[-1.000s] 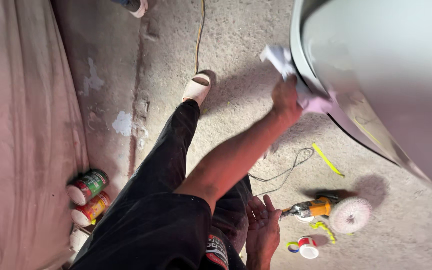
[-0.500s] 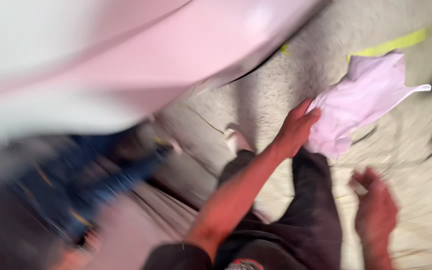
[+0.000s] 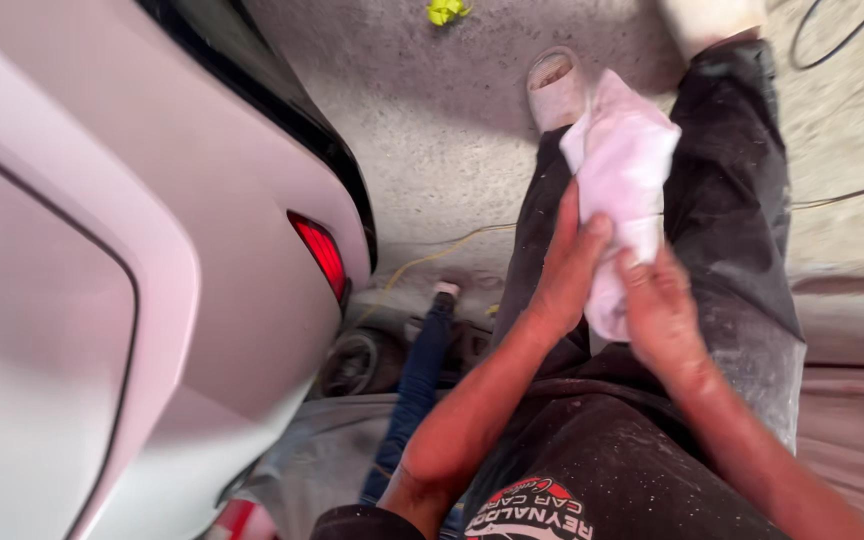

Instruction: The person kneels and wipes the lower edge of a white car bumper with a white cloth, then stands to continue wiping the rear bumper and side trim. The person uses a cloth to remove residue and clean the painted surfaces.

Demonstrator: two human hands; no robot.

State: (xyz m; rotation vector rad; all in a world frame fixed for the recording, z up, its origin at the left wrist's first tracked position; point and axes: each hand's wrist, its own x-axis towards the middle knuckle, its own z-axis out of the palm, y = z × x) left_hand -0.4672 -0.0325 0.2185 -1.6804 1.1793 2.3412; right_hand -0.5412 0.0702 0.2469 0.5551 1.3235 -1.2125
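**Room around the hands: tight left, open ahead**

Left: white car body panel [image 3: 142,300] with red reflector [image 3: 323,252] bulges close, walling that side. Gap between panel and the person's dark trousers [image 3: 732,200] is narrow, partly filled by another person's blue-jeaned leg [image 3: 422,370]. Ahead: bare concrete floor [image 3: 442,130], crossed by thin cable [image 3: 842,195].

Rough grey concrete floor [image 3: 452,130], with crumpled yellow scrap [image 3: 446,10], thin cables [image 3: 842,195] and sandalled foot [image 3: 555,88].
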